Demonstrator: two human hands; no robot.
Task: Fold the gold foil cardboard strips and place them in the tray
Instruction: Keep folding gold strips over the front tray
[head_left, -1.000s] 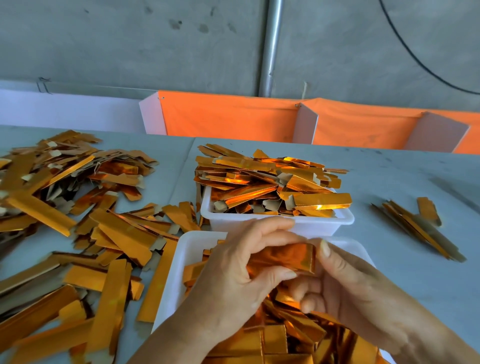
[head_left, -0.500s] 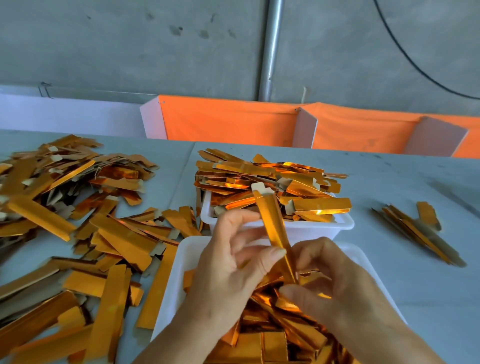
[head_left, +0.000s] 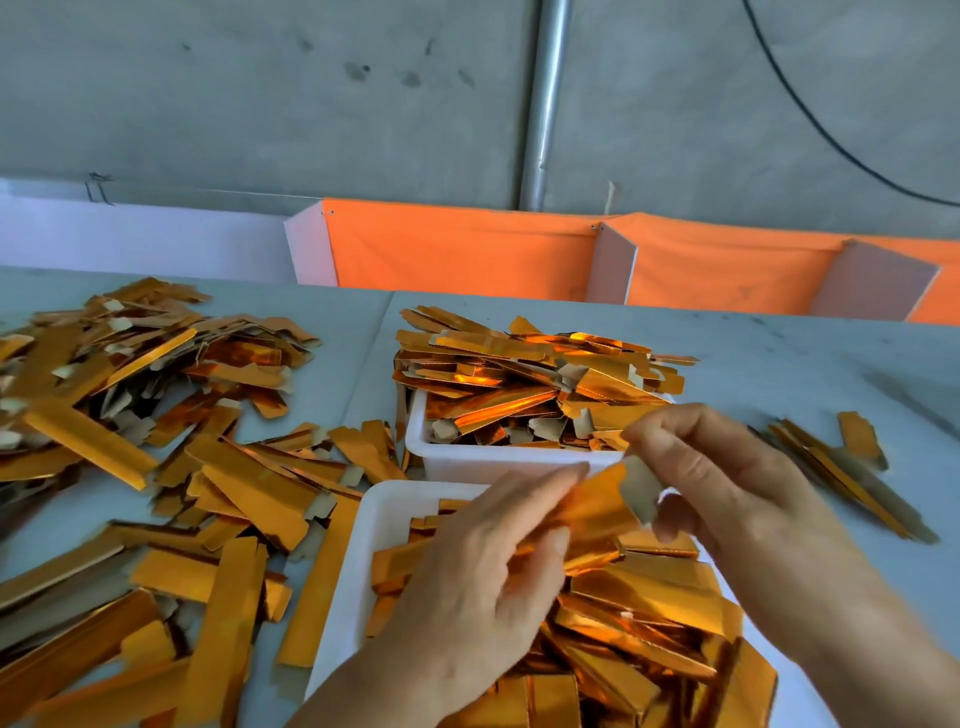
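Both hands hold one gold foil strip (head_left: 597, 506) above the near white tray (head_left: 358, 571). My left hand (head_left: 483, 577) pinches its lower left part. My right hand (head_left: 727, 493) grips its upper right end, where the plain cardboard tab (head_left: 641, 491) shows. The near tray holds several gold strips (head_left: 639, 623). Behind it stands a second white tray (head_left: 467, 462), heaped with gold strips (head_left: 524, 379).
Loose gold strips (head_left: 156, 467) cover the grey table on the left. A small bundle of strips (head_left: 841, 478) lies at the right. Orange and white partitions (head_left: 467, 249) line the table's far edge, with a concrete wall and metal pipe behind.
The strip stood upright between my hands half a second ago. It now lies tilted, its tab end up right. My right hand has risen and moved right.
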